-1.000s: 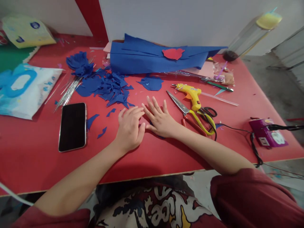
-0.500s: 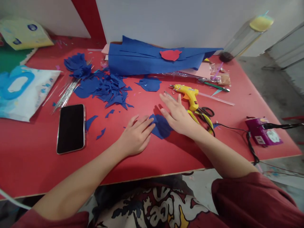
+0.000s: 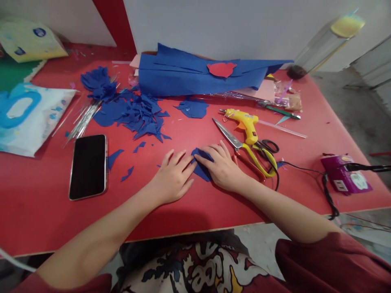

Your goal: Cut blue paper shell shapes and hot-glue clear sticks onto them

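Observation:
A small cut piece of blue felt-like sheet (image 3: 202,171) lies flat on the red tabletop in front of me. My right hand (image 3: 222,166) rests on it, fingers stretched and lying flat, covering its right part. At the piece's left edge, my left hand (image 3: 174,177) lies palm down with its fingers spread, fingertips touching the edge. Just beyond my right hand are scissors (image 3: 233,138) with yellow handles and red-handled pliers (image 3: 250,166). Behind them a yellow hot glue gun (image 3: 244,122) lies on its side with a clear glue stick in it.
Blue scraps (image 3: 143,116) and a blue flower-like bundle (image 3: 99,83) on wire stems lie to the left. A phone (image 3: 88,167), a wipes pack (image 3: 36,118), a rolled blue sheet (image 3: 183,77), a cutter knife (image 3: 282,110) and a purple box with cables (image 3: 346,174) surround the work area.
My right hand has come down and left onto the blue piece, uncovering the scissors and pliers. My left hand has stayed about where it was, its fingers a little more spread.

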A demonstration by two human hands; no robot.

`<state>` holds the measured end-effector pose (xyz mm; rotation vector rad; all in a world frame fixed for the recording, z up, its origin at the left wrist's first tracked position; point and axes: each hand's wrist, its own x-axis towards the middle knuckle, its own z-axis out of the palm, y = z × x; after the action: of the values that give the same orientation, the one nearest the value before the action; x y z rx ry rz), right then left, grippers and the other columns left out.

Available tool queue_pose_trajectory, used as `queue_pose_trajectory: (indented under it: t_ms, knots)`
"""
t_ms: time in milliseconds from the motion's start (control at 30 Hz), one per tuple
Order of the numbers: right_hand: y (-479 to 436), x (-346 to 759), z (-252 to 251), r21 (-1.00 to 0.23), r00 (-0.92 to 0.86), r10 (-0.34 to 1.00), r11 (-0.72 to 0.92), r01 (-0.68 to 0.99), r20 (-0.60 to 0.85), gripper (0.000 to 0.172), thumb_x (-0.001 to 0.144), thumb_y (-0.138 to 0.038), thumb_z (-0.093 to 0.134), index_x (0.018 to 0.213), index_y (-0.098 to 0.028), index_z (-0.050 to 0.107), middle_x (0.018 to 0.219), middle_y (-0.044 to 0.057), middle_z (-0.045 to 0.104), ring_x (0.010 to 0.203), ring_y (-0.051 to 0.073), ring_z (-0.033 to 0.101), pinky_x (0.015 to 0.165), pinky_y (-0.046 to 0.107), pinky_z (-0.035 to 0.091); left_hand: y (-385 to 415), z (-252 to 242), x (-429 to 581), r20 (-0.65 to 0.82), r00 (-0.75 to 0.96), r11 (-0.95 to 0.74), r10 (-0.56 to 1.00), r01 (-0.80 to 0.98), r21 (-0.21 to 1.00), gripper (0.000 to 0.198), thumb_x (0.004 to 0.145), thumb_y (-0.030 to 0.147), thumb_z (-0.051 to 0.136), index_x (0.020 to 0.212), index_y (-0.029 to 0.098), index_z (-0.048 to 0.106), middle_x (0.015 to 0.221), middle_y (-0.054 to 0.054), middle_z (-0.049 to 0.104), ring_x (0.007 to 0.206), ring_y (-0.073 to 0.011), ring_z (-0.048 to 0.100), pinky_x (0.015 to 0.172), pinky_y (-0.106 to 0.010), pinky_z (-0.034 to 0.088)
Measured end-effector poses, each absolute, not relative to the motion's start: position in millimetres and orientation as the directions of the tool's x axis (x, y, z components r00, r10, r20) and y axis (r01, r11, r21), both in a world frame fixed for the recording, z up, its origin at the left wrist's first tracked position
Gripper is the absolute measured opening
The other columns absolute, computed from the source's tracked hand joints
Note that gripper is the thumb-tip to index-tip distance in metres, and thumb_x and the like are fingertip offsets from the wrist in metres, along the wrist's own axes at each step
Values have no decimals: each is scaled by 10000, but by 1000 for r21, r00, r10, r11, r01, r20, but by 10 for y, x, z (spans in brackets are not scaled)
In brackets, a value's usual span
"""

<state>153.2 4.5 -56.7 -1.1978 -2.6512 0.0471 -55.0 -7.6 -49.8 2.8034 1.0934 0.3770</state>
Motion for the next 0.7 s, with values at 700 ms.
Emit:
queue_pose_trajectory:
  t_ms: [700]
  knots:
    - [43,1493,-549,-95,-571,815,579,810,105,424,923,-303,364,1325,-209,462,1416,125,372,1264,303,290,1059,583,193,-87,-470,-524,144,674,-687,724,686,241,395,888,273,394,1207,119,569,1214,-140,585,1199,-328,427,1025,-557,265]
